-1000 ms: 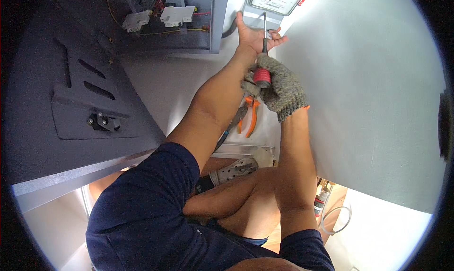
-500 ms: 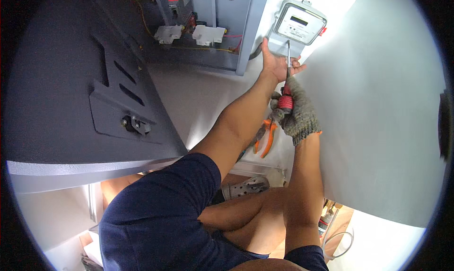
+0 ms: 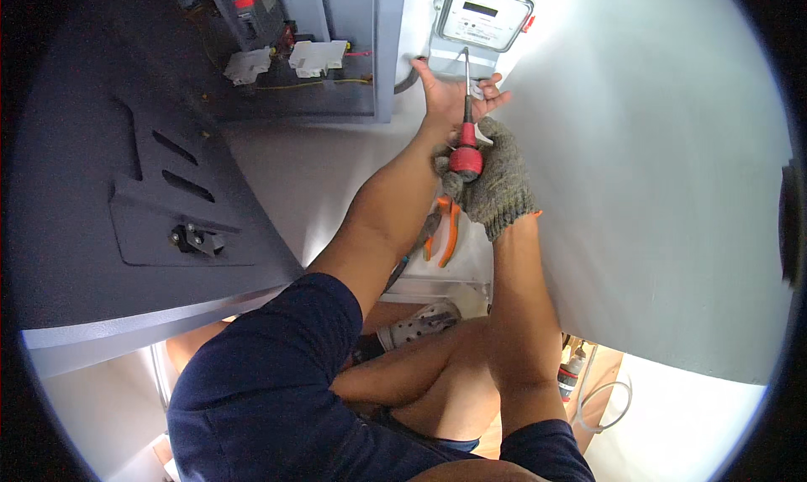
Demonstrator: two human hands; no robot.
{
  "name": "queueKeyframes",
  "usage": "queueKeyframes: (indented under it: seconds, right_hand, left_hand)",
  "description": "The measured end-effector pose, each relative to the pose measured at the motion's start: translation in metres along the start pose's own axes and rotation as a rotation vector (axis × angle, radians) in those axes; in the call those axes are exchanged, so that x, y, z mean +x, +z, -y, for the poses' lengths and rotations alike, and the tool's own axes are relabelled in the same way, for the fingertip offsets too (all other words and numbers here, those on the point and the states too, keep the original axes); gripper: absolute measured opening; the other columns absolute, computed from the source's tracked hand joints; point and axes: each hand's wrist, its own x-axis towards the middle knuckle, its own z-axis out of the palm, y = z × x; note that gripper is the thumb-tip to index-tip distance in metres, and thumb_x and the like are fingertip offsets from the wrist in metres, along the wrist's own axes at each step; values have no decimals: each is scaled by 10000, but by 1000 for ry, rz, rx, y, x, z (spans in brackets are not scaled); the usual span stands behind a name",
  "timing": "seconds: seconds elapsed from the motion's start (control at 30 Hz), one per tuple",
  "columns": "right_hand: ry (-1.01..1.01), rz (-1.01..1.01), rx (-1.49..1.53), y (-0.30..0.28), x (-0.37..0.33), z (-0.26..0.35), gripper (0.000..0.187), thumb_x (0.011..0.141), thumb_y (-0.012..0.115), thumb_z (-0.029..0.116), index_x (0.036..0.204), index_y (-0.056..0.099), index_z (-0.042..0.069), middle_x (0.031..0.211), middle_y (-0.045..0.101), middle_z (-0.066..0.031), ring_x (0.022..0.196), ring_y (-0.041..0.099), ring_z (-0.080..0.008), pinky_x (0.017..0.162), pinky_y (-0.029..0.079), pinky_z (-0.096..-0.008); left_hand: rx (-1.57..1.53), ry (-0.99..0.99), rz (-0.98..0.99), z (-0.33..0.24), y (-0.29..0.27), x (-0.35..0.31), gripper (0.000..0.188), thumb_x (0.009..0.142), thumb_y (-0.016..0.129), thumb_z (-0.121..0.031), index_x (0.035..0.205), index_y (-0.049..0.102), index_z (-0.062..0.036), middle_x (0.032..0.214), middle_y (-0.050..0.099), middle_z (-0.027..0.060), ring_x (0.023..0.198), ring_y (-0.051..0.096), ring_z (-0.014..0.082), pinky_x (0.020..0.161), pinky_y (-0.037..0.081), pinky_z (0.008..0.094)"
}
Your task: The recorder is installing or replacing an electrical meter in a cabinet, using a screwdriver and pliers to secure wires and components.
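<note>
My right hand (image 3: 502, 179), in a grey knit glove, is closed round the red handle of a screwdriver (image 3: 466, 160). The shaft points up, its tip at the lower part of an electricity meter (image 3: 484, 16) with a clear-fronted grey case on the wall. Bare and palm up, my left hand (image 3: 444, 100) is just below the meter, behind the shaft, with thumb and fingers apart. A small whitish bit shows by its fingers; whether it is held is unclear. Below the glove are pliers (image 3: 449, 234) with orange handles.
A grey metal cabinet (image 3: 384, 53) at upper left contains a breaker (image 3: 256, 15), white modules (image 3: 318, 58) and wires. Its dark door (image 3: 76, 230) stands open on the left. A grey curved panel (image 3: 656, 188) bounds the right. Below are my legs and a clog (image 3: 420, 325).
The view has shifted, so the meter, cabinet and hands appear farther left and higher. The gloved hand has turned the screwdriver handle a little; its tip stays at the meter's lower part.
</note>
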Motion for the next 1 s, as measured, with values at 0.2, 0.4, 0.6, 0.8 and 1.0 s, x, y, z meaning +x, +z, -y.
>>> queueKeyframes:
  seconds: [0.2,0.4,0.6,0.8,1.0]
  right_hand:
    - [-29,-6,-187,0,-3,-11,168,940,534,113,1030,560,-27,947,596,-125,827,625,-242,631,569,-357]
    - [153,76,-54,-11,0,8,202,926,589,201,961,560,4,848,611,-134,726,628,-237,557,564,-348]
    - [-362,85,-781,-37,21,-14,199,939,531,221,921,583,30,875,620,-128,720,618,-232,594,569,-350]
    - [-148,-42,-461,-17,8,-8,187,932,561,169,1057,561,30,919,604,-121,776,629,-248,647,585,-366]
    - [-279,99,-544,-39,29,-15,217,930,568,239,1006,556,36,887,611,-131,732,623,-264,607,572,-361]
  left_hand:
    - [-86,14,95,-1,-2,3,1237,690,239,-940,1386,318,80,982,469,212,680,410,219,1025,375,565]
    - [-80,24,-121,-1,6,1,1146,678,345,-886,1312,412,67,886,462,180,663,389,231,969,390,566]
    - [-164,-39,-74,0,3,2,1204,650,333,-934,1325,399,60,911,477,193,677,404,241,968,401,571]
    - [-104,72,-40,-2,0,3,1208,656,316,-940,1319,399,67,915,480,198,681,404,238,983,380,588]
    - [-64,-3,-149,-3,4,6,1150,684,300,-908,1329,407,39,904,475,196,668,389,233,951,404,583]
